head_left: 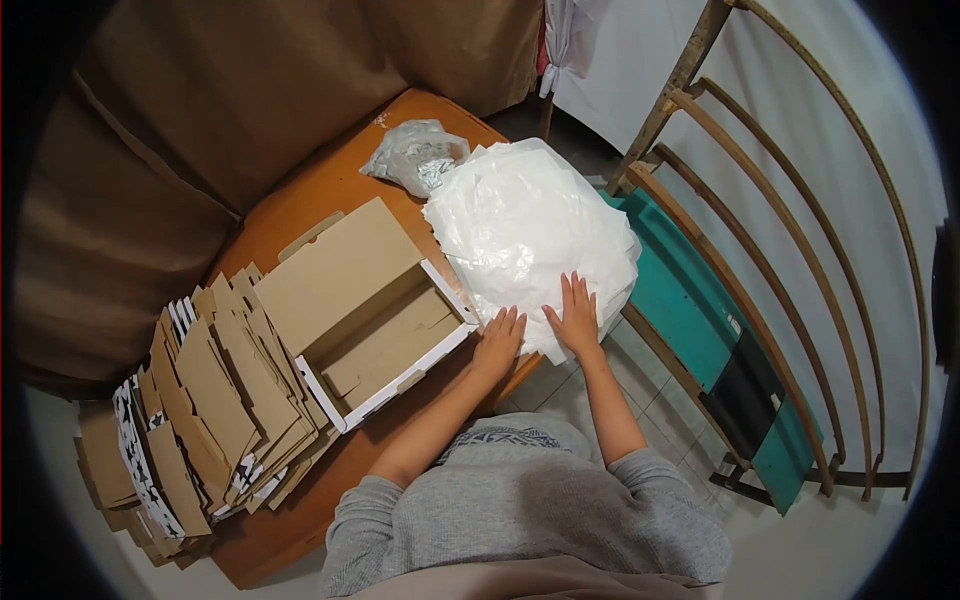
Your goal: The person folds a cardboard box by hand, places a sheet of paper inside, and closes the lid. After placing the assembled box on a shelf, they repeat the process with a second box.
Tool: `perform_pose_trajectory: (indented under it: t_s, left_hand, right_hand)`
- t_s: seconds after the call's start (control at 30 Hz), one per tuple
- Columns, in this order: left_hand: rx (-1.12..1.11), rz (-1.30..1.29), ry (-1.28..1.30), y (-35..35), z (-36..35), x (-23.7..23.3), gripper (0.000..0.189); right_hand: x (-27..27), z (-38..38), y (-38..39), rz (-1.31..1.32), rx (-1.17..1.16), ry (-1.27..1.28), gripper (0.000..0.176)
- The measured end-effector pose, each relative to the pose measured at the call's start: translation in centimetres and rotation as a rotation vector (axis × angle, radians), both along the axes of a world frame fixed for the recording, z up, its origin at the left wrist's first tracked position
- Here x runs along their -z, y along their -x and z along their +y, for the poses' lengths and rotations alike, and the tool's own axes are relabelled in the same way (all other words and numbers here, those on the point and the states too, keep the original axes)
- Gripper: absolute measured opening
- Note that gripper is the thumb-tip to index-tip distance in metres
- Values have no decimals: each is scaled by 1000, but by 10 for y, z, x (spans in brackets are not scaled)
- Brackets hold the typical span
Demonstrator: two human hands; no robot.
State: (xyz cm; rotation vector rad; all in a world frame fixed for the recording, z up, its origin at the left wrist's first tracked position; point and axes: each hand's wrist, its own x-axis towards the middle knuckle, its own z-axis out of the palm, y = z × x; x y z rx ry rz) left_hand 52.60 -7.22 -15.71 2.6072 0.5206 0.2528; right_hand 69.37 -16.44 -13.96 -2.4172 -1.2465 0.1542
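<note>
A broad pile of thin white sheets (535,215), glossy in places, lies at the right end of the wooden table. My left hand (500,342) rests on its near left edge with the fingers stretched out. Beside it, my right hand (574,318) lies flat on the near part of the pile, fingers extended. Neither hand grips anything. Just left of my hands stands an open cardboard box (390,345), brown inside with white edges. Its lid is folded back, and only bare cardboard shows inside.
Stacked flattened cardboard boxes (215,400) cover the left part of the orange-brown table (300,222). A clear plastic bag (415,155) with silvery contents sits behind the white pile. On the right stands a wooden-slatted bench with a green seat (690,285). Brown cloth (230,90) hangs behind.
</note>
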Motion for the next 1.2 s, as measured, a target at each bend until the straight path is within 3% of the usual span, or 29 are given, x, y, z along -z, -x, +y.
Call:
perform_pose_trajectory:
  t_s: [0.1,0.17,0.3,0.4,0.5,0.57,0.6,0.67,0.8,0.87,0.97,1.07,1.13,1.2]
  left_hand:
    - [-49,-87,-132,-1,-4,-1,49]
    - [-22,-21,-358,-4,-4,8,46]
    - [-30,2,-306,-8,-3,2,42]
    - [-65,-103,-222,-9,-2,-4,45]
    - [-251,-235,-14,-11,-4,-13,53]
    - [-409,-361,323,-14,-1,-7,59]
    - [-412,-362,323,-14,0,-11,59]
    - [-501,-357,619,-15,1,-20,59]
    - [-543,-331,624,-18,-1,-11,63]
    - [-497,-306,501,-18,-2,-6,63]
    - [-558,-227,562,-19,-6,3,64]
    - [-558,-98,469,-17,-13,-8,66]
    - [-534,-108,451,-17,-20,-9,68]
    - [-510,-116,432,-16,-24,-10,69]
  right_hand:
    - [-2,0,1,1,-12,-2,75]
    - [-3,-1,2,4,-19,4,77]
    - [-3,-6,8,15,-103,50,97]
    - [-7,-8,8,15,-145,79,111]
    - [-8,-8,7,14,-164,103,117]
    - [-6,-10,7,13,-168,115,118]
    - [-6,-9,8,18,-169,103,118]
    - [-8,-9,8,21,-172,89,118]
    - [-14,-9,10,24,-191,125,117]
    - [-15,-9,10,16,-196,125,116]
    - [-18,-9,14,2,-216,145,112]
    - [-18,-12,22,-21,-247,114,99]
    - [-16,-12,27,-87,-325,31,79]
    - [-12,-10,32,-97,-374,-8,70]
